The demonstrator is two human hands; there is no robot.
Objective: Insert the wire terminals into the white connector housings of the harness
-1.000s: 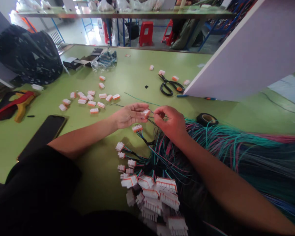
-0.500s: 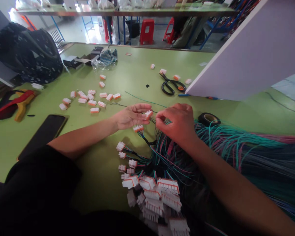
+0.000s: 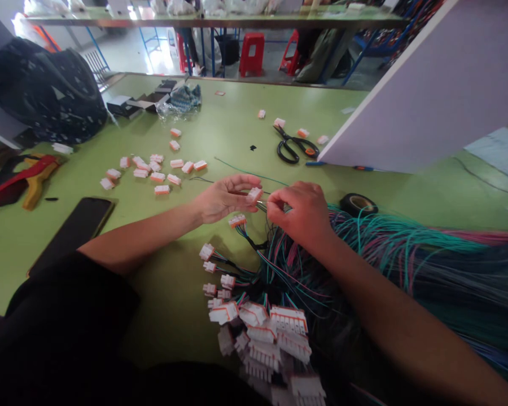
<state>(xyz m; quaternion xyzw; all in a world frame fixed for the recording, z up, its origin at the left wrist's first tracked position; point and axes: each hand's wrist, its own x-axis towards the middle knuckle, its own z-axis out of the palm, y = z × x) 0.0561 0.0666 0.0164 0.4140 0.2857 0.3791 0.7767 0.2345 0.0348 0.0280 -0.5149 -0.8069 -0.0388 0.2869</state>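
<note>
Between the thumb and fingers of my left hand [image 3: 226,198] is a small white and orange connector housing [image 3: 254,195]. Just to its right, my right hand [image 3: 300,211] pinches a thin wire [image 3: 261,203] whose end points at the housing. Whether that tip is inside the housing I cannot tell. Below the hands, a wired connector [image 3: 237,220] hangs off the harness. More white connectors [image 3: 290,320] are bunched at the near end of the wire bundle [image 3: 376,237], which runs off to the right under my right forearm.
Loose connector housings [image 3: 162,190] lie scattered on the green table [image 3: 220,129]. Black scissors [image 3: 288,151] and a roll of black tape [image 3: 359,204] are beyond my right hand. A phone [image 3: 71,234] and a red-yellow tool [image 3: 23,179] lie left. A pale panel [image 3: 432,84] stands at right.
The housing in my left hand has turned slightly, showing more of its white side. My right hand has shifted a little, still pinching the wire. The whole view has moved marginally.
</note>
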